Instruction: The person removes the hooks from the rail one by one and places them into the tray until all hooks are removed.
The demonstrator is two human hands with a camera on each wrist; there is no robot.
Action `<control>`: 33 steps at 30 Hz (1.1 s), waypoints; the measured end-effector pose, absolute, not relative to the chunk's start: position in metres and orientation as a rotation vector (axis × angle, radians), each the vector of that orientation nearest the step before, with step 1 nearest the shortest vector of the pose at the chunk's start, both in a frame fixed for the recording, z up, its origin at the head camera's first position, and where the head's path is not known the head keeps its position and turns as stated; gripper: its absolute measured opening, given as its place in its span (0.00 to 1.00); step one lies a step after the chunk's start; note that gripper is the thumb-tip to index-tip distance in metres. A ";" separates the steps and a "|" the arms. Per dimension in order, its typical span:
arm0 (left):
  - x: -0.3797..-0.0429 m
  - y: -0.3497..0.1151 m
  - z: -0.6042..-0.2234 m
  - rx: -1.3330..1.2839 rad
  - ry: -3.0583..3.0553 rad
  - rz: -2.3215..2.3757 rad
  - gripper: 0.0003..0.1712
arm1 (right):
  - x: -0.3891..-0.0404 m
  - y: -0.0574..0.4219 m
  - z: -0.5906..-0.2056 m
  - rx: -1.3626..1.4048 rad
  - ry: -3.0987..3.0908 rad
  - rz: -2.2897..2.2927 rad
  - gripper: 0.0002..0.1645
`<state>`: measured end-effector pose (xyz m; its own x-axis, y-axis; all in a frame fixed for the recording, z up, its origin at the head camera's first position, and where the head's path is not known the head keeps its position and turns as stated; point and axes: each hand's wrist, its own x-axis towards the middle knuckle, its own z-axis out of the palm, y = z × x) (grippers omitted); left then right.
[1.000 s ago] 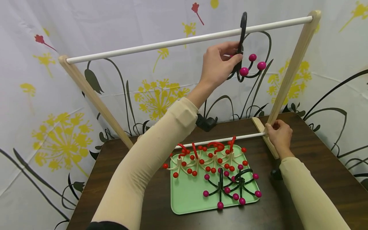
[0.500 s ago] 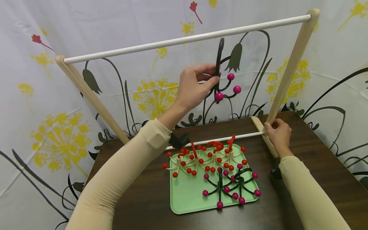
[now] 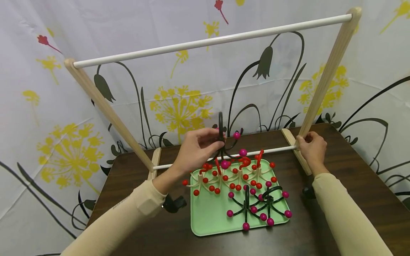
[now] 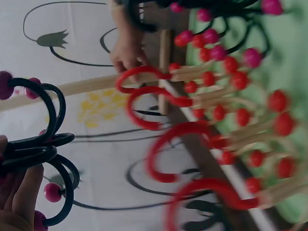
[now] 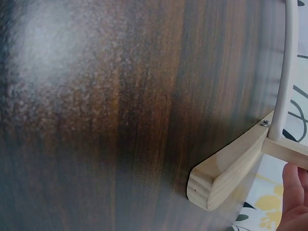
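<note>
My left hand [image 3: 196, 148] pinches a black multi-arm hook [image 3: 220, 124] with magenta ball tips. It holds the hook upright above the back of the green tray, below the rack's top bar [image 3: 214, 42]. In the left wrist view, the black hook [image 4: 62, 139] shows its curved arms at the left edge, beside my fingers [image 4: 29, 192]. My right hand [image 3: 313, 151] grips the lower end of the rack's right wooden post [image 3: 323, 89]. The right wrist view shows only part of that hand [image 5: 294, 197], by the wooden foot [image 5: 231, 168].
On the green tray [image 3: 205, 222] stand several cream hooks with red tops and balls [image 3: 235, 177]. Two black hooks [image 3: 246, 204] with magenta balls lie at its front right. A lower white bar [image 3: 278, 150] runs behind the tray. A floral curtain [image 3: 134, 28] hangs behind the dark table [image 3: 166, 227].
My left hand has lowered the black hook from near the top bar, moving down and left to just above the tray's back. The right hand keeps its hold on the post.
</note>
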<state>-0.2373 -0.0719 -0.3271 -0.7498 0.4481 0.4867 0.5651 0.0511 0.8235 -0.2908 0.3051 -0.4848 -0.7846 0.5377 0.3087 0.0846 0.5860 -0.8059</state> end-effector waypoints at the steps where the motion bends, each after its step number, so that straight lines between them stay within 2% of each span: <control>1: -0.233 -0.078 -0.335 -1.049 -2.205 -1.831 0.11 | -0.291 0.305 -0.484 -0.494 -2.282 1.118 0.19; 9: -0.198 -0.116 -0.389 -0.854 -2.268 -1.912 0.09 | -0.291 0.305 -0.484 -0.500 -2.295 1.128 0.19; 16: -0.171 -0.131 -0.425 -0.800 -2.317 -1.985 0.09 | -0.291 0.306 -0.482 -0.509 -2.288 1.134 0.19; 25: -0.156 -0.131 -0.460 -0.766 -2.346 -2.002 0.10 | -0.291 0.307 -0.484 -0.517 -2.299 1.128 0.19; 33: -0.152 -0.133 -0.483 -0.625 -2.419 -2.000 0.14 | -0.291 0.305 -0.483 -0.514 -2.302 1.121 0.19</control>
